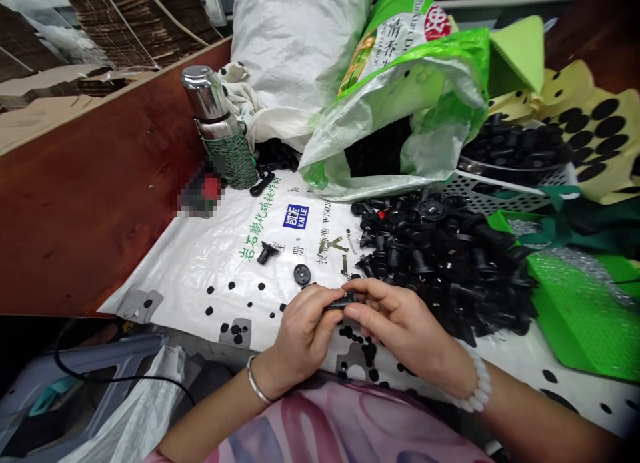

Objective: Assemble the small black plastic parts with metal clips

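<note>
Close to the front edge of the table, both my hands meet on a small black plastic part [341,303]. My left hand [306,326] is closed around its body, with a metal bangle at the wrist. The fingers and thumb of my right hand [395,316] pinch its other end; a white bead bracelet circles that wrist. Just beyond lie a round black disc [302,274] and a black flanged piece [267,252]. To the right of them are thin metal strips [345,263]. A large heap of black plastic parts [420,249] lies beyond my right hand.
A green plastic basket [575,316] stands on the right. Behind the heap is an open green-and-white bag [390,116], beside a bowl of black parts [520,146]. A steel flask [220,129] stands by the wooden side board [100,183]. Small black discs dot the white sheet [200,249].
</note>
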{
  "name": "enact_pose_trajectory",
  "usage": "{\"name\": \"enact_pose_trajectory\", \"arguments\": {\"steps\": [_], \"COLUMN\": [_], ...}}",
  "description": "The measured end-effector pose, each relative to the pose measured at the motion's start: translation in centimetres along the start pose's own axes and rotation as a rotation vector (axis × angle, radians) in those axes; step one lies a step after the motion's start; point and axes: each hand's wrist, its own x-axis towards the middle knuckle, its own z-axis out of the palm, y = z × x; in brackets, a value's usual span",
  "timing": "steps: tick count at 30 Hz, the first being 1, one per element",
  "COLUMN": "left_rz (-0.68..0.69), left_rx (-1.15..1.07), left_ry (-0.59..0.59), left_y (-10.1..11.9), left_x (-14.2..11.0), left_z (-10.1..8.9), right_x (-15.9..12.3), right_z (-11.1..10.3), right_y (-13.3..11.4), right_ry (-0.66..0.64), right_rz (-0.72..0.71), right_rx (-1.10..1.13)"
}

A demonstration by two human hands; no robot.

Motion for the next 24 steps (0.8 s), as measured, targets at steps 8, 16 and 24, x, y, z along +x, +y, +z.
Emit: {"name": "enact_pose_trajectory", "arguments": {"steps": [8,16,24], "left_rz": [-0.354,-0.170,-0.116], "left_rx": [-0.425,-0.045,-0.117], "left_ry": [0.062,0.127,0.075], "left_y": [0.5,0.4,-0.2], "left_x": [0.3,-0.7,0.5], "left_z": [0.6,0.4,-0.5], "right_x": [-0.1,-0.2,0.0], "right_z": [0.8,2.3,-1.5], "right_y": [0.1,-0.5,0.1], "right_ry": [0.169,0.055,0.297], "right_rz": [-0.297,-0.170,-0.346], "right_rx": [-0.090,0.032,-0.403]}}
